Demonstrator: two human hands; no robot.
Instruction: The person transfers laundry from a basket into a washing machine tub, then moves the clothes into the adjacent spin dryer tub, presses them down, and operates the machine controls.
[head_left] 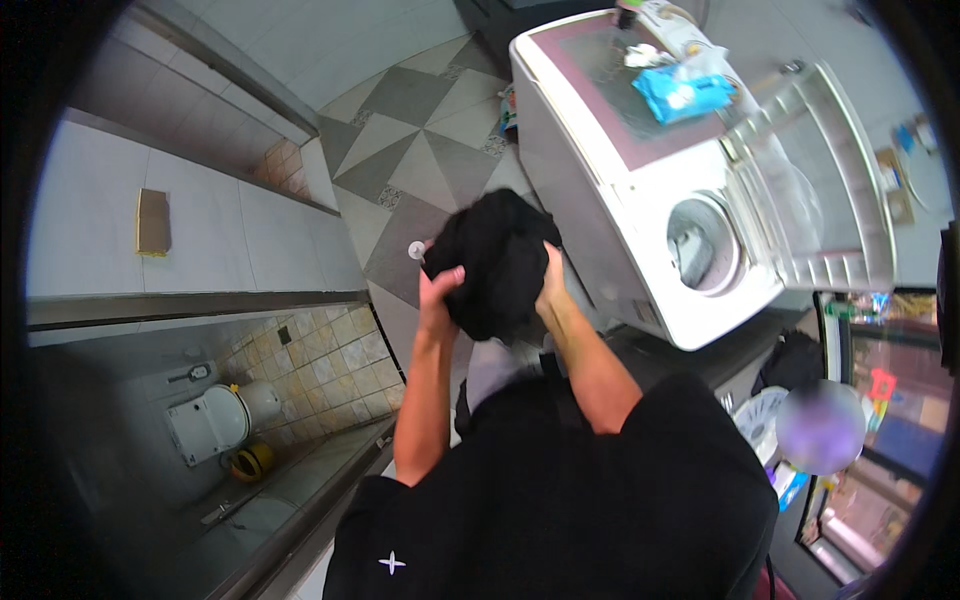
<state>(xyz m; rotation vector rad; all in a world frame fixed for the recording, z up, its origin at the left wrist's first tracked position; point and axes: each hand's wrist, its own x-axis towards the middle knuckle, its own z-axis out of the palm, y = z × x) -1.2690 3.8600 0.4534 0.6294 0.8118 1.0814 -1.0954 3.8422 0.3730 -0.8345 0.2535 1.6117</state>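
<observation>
Head view: white washing machine [640, 190] at two o'clock, lid [820, 190] open; left hand [438, 290] and right hand [552, 280] clasp a bunched black garment [495, 260].

My left hand [437, 290] and my right hand [551, 283] both press the black cloth [495, 262] between them. The white washing machine [640, 190] stands close on my right and blocks that side. Its round hole [703, 245] is open. Its clear lid [810, 190] is tipped up behind. The tiled floor [420, 130] ahead has room.
</observation>
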